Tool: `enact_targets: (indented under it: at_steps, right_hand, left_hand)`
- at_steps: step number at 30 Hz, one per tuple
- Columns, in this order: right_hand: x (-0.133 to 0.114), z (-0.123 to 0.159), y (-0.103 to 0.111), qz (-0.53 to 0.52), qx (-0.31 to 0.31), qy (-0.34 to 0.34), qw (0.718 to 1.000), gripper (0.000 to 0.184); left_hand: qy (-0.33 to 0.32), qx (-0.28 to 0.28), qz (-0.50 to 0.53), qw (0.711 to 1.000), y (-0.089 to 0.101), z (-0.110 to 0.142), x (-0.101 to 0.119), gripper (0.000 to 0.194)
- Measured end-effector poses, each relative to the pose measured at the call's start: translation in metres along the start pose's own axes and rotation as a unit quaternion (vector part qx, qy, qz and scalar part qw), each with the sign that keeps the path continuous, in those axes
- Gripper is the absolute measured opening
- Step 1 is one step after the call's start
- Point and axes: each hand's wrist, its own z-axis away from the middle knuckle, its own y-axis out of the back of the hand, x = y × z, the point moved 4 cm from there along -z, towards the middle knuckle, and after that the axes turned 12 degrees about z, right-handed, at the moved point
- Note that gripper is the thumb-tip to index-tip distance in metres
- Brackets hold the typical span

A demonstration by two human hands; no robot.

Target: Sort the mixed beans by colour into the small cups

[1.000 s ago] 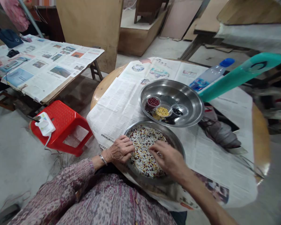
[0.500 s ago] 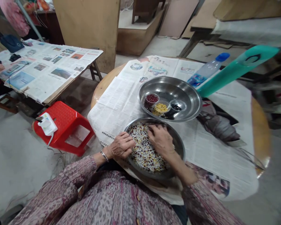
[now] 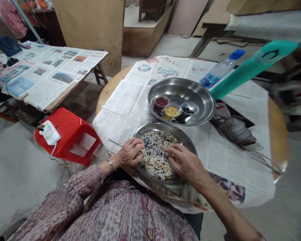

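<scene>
A shallow steel pan (image 3: 183, 139) full of mixed beans (image 3: 157, 154) sits on the newspaper-covered round table in front of me. My left hand (image 3: 129, 153) rests on the pan's left rim with its fingers curled over the beans. My right hand (image 3: 184, 162) lies on the beans at the right side, fingers bent and touching them. Behind stands a larger steel bowl (image 3: 198, 97) holding three small cups: red beans (image 3: 162, 101), yellow beans (image 3: 171, 111) and black beans (image 3: 187, 110).
A plastic bottle with a blue cap (image 3: 220, 69) and a teal board (image 3: 253, 70) lie at the back right, a grey cloth (image 3: 234, 129) beside the bowl. A red stool (image 3: 67, 134) carrying a power strip stands left. Another newspaper-covered table (image 3: 47, 73) is at far left.
My right hand has drawn back from the middle of the beans to the pan's right side. My left hand has stayed on the left rim.
</scene>
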Motion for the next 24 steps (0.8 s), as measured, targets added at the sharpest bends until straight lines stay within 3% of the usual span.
enact_targets:
  at_steps: [3, 7, 12, 16, 18, 21, 24]
  right_hand:
    - [0.005, 0.026, 0.000, 0.022, -0.050, 0.004, 0.999, 0.015]
    - [-0.005, 0.041, -0.017, 0.065, -0.128, 0.052, 0.988, 0.029]
    - [-0.005, 0.009, -0.020, 0.066, -0.033, 0.026, 0.997, 0.023]
    - [-0.013, -0.020, -0.023, 0.043, 0.030, -0.022, 0.998, 0.030]
    - [-0.026, -0.025, -0.028, 0.016, 0.022, -0.005, 1.000, 0.033]
    - [-0.040, -0.023, -0.036, -0.031, -0.026, 0.046, 0.998, 0.021]
    - [-0.029, -0.014, -0.036, -0.038, -0.043, 0.021, 0.998, 0.021]
  left_hand:
    - [-0.001, 0.003, 0.000, 1.000, 0.000, 0.000, 0.000, 0.018]
    - [-0.011, 0.007, -0.007, 1.000, 0.001, -0.001, 0.002, 0.018]
    - [-0.014, 0.008, -0.015, 1.000, 0.000, 0.001, 0.001, 0.018]
    - [0.004, -0.011, -0.016, 1.000, -0.003, 0.001, -0.002, 0.019]
    - [0.005, -0.012, -0.017, 1.000, -0.003, 0.001, -0.002, 0.019]
    - [0.009, -0.022, -0.022, 0.999, -0.003, 0.001, -0.002, 0.018]
    - [0.015, -0.036, -0.026, 0.999, -0.004, 0.002, -0.003, 0.018]
